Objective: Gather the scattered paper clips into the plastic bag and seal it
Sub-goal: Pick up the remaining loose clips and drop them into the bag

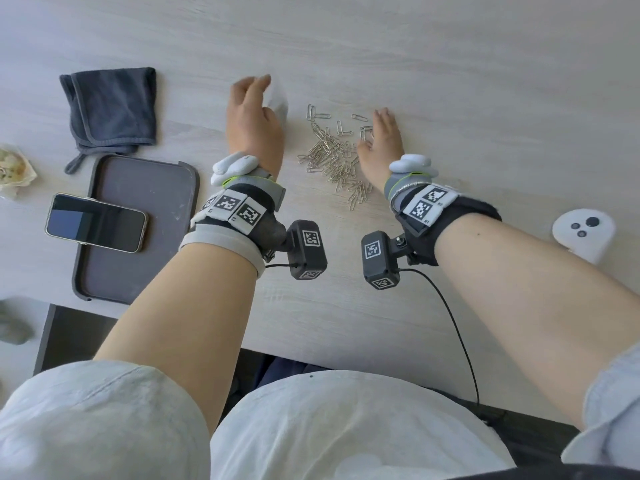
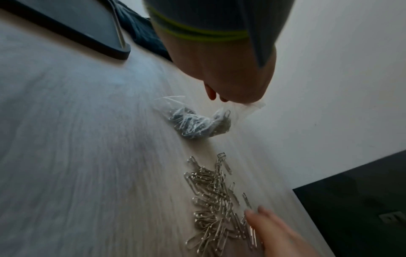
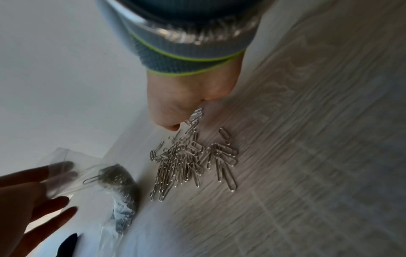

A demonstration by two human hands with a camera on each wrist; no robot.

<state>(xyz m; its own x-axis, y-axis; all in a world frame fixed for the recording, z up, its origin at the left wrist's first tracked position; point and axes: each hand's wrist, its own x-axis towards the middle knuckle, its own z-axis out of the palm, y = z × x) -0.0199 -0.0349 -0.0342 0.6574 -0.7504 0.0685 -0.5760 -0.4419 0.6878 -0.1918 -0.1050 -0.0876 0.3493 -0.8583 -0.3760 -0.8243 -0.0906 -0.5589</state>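
Note:
A pile of silver paper clips lies on the pale wooden table, with a few strays behind it. My right hand rests on the pile's right side, fingers straight and spread, touching the clips. My left hand is to the left of the pile and holds the upper edge of a clear plastic bag. The bag slumps on the table with a clump of clips inside and its mouth raised. Two left fingers show through the bag's film.
A folded dark towel lies at the back left. In front of it a dark tray carries a phone. A white controller sits at the right. The table's front edge runs just before my body.

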